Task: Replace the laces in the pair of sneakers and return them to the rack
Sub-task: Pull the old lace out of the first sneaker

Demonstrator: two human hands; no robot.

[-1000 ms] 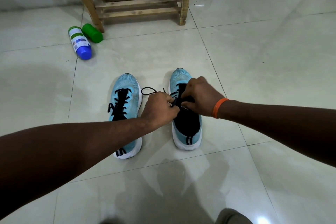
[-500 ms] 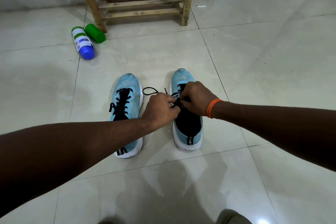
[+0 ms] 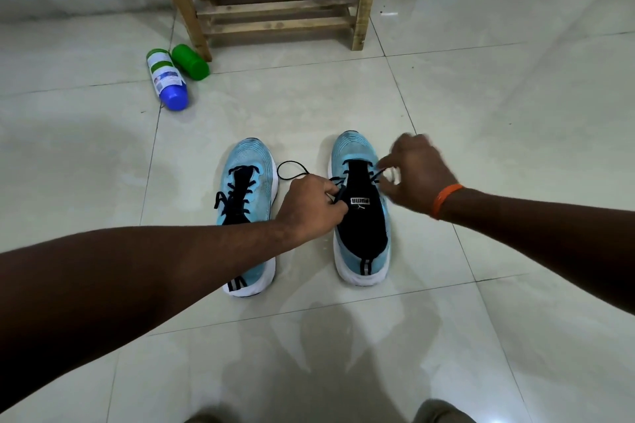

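The pair stands side by side on the tiled floor (image 3: 515,113), short of the wooden rack (image 3: 278,7). The left hand (image 3: 311,208) grips one end of the black lace (image 3: 290,170), held clear for threading. The right hand (image 3: 421,175), blurred, appears to pinch the lace at the half-laced sneaker (image 3: 360,230). Count: two sneakers, one being the laced sneaker (image 3: 249,161); two bottles, a blue-capped bottle (image 3: 168,79) and a green bottle (image 3: 190,62); one rack.

- Cut off by the top edge: wooden rack (image 3: 275,24), only legs and lower slats in view.
- Smeared by motion: right hand (image 3: 417,175), fingertips indistinct, any grip on the lace (image 3: 291,162) impossible to tell.
- Hidden under the left forearm (image 3: 154,271): much of the rear half of the left sneaker (image 3: 249,161).
- Buried in the curled fingers of the left hand (image 3: 309,206): a stretch of the lace.
- Too small to read: label on the bottle (image 3: 166,77).
- Clipped by the bottom edge: knees (image 3: 443,412).
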